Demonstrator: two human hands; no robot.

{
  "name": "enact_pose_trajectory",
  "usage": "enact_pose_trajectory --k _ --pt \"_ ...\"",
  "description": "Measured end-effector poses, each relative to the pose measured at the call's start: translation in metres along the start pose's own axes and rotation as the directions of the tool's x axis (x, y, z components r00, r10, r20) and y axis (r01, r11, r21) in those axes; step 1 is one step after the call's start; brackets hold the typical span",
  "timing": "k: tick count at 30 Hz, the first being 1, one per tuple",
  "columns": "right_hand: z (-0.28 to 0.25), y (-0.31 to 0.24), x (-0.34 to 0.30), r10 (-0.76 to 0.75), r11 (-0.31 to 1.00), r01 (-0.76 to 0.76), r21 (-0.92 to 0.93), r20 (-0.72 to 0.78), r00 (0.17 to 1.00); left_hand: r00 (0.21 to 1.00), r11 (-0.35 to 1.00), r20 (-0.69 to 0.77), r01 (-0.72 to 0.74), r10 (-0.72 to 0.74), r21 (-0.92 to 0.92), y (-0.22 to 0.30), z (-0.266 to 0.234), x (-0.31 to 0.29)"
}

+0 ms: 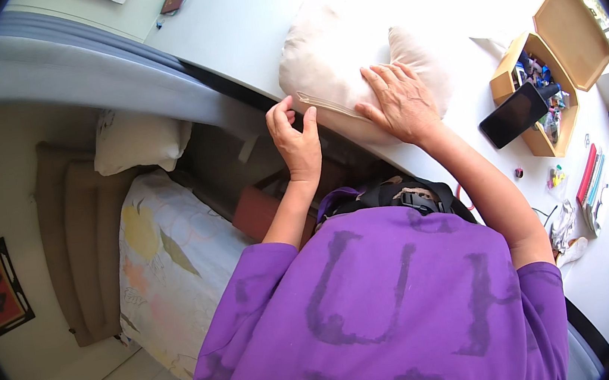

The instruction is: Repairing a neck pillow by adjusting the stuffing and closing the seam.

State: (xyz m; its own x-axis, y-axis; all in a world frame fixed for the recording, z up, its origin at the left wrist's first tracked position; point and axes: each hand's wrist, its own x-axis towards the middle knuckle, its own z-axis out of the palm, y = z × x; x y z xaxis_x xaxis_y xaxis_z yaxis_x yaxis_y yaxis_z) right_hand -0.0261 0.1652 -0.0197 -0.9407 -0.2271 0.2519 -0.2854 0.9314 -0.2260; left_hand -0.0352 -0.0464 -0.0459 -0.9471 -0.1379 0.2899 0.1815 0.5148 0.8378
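Note:
A cream cushion [331,59] lies on the white desk [240,24], its zip edge facing me. My right hand [399,100] rests flat on the cushion's near side, fingers spread. My left hand [297,137] pinches the zip end at the cushion's lower left corner with thumb and fingers closed on it. Both forearms come up from my purple shirt.
An open hexagonal wooden box [564,25] with small items stands at the right, a black phone [514,115] leaning on it. Pens and papers [589,180] lie further right. Below the desk's left edge are a bed with a patterned sheet [170,265] and a pillow [137,138].

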Motion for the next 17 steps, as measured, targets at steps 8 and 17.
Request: enact_pose_trajectory --k 8,17 --pt "-0.001 -0.001 0.002 -0.016 1.0 0.016 0.002 -0.017 1.0 0.966 0.966 -0.02 -0.258 0.259 0.026 0.005 0.004 -0.006" --pt "0.001 -0.002 0.003 -0.013 1.0 0.013 0.012 -0.014 1.0 0.957 0.949 -0.013 -0.286 0.291 0.134 -0.002 0.004 -0.018"
